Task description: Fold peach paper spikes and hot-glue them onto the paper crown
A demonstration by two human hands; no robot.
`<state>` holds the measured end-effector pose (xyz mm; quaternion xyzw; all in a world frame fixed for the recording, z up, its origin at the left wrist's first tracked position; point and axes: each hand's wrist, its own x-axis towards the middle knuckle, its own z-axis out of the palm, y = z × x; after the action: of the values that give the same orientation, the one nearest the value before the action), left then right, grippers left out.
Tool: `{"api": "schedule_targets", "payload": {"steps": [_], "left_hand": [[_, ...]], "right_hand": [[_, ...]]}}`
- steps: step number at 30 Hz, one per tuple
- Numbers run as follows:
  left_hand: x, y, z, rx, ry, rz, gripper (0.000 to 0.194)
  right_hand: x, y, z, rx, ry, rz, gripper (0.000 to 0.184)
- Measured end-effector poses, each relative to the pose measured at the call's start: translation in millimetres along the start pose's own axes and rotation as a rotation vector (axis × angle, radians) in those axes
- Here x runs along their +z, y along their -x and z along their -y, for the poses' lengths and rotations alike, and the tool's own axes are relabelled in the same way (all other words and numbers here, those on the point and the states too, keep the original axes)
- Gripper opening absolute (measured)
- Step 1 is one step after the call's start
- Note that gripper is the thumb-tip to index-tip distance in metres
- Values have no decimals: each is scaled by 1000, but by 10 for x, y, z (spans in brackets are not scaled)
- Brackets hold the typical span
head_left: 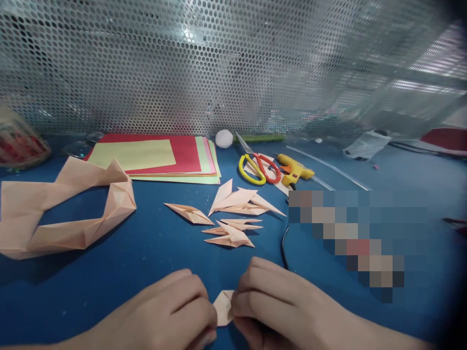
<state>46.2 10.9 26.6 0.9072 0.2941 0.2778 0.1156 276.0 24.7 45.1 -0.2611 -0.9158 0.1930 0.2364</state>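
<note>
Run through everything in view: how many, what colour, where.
Folded paper: 1, peach, front centre
Paper ring: 1, peach, left
Loose folded pieces: several, peach, centre
Paper stack: 1, multicoloured, back left
Scissors: 1, yellow/red handles, back centre
Paper scraps: uncertain, peach, under scissors
Glue gun: 1, yellow, beside scissors
Ball: 1, white, beside scissors
Stick: 1, green, behind scissors
Strip: 1, clear, back right
Cord: 1, black, centre right
Wrapper: 1, whitish, back right
Container: 1, partly red, left edge
Unclear item: 1, red, far right
Mesh panel: 1, grey, background
Table: 1, blue, below
Pixelated patch: 1, unreadable, right
Left hand: 1, bare, front
Right hand: 1, bare, front
</note>
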Motion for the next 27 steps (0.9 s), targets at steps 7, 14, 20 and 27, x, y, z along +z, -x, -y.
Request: {"api": "schedule_targets", "payload": {"steps": [7,14,20,27], "left_hand": [[-86,-160,-123,-24,-326,98,34],[-53,-106,-104,-57,-346,192,26],[-88,-94,-47,-265,46,151,16],[-280,-249,-131,-558,156,383,17]], "right_hand": [[66,-30,42,175,-140,-56,20],[59,-67,49,253,-168,-34,16],[32,-123,65,337,-206,18,16],[51,-150,66,355,-214,28,17]]}}
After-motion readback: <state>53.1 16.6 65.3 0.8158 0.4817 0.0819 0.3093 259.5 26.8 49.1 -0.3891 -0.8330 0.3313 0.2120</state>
